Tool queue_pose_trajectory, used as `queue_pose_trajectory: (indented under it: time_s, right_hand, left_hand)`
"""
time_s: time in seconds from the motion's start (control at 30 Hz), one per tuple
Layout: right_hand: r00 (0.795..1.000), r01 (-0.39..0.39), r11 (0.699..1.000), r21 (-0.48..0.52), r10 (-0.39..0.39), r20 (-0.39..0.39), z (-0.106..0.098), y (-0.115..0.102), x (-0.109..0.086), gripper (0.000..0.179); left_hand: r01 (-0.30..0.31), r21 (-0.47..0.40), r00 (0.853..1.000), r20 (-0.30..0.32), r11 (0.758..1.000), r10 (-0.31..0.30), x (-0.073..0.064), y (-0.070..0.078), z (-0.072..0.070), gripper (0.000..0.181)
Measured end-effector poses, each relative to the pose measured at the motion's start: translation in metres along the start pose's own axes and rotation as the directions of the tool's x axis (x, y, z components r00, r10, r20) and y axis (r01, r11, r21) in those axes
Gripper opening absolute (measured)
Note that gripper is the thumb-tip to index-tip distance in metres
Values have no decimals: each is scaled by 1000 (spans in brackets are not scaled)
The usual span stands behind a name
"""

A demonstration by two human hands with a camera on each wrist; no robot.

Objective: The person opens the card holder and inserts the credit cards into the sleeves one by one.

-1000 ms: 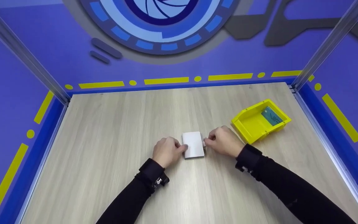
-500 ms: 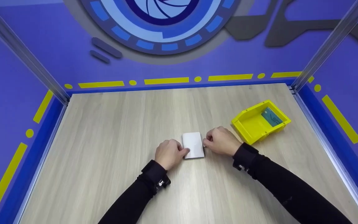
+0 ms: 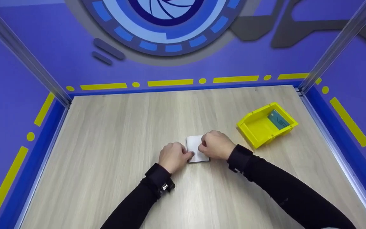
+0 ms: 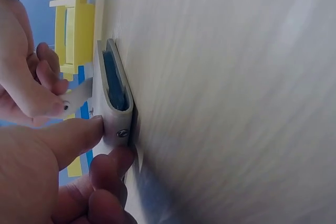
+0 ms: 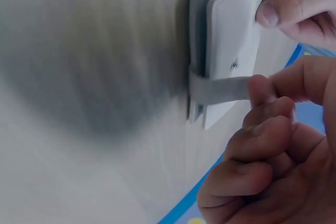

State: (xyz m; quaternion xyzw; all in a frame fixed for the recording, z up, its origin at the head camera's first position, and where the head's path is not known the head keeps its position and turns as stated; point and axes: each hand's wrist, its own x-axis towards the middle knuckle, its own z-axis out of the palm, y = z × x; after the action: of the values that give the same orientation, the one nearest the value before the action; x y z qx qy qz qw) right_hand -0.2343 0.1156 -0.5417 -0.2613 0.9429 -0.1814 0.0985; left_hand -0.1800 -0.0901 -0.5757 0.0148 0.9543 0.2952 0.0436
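A small white card wallet (image 3: 193, 144) lies folded on the table. My left hand (image 3: 172, 156) pinches its spine edge, thumb on the cover; a metal rivet (image 4: 122, 133) shows on that edge in the left wrist view. Between thumb and finger, my right hand (image 3: 216, 145) pinches the wallet's narrow closing strap (image 5: 220, 91). The strap wraps round the opening edge and its free end stands off the cover. A metal snap stud (image 5: 234, 64) sits bare on the cover. Dark leaves (image 4: 114, 80) show inside the fold in the left wrist view.
To the right on the wooden table (image 3: 119, 133) stands a yellow open-fronted bin (image 3: 257, 130), with a teal card-like piece (image 3: 277, 119) against its inner back wall. Blue panels (image 3: 170, 71) border the table at the back and sides.
My right hand has moved left from beside the wallet to over its cover, bringing the strap end along. My left hand has shifted slightly down the spine edge.
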Motion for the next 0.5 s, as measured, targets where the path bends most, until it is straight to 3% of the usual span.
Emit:
queue_pose_trajectory:
  time_s: [0.5]
  right_hand:
    - [998, 36, 997, -67, -33, 50, 13, -3, 11, 39]
  left_hand:
    - [-16, 13, 1000, -4, 1000, 16, 0, 2, -1, 37]
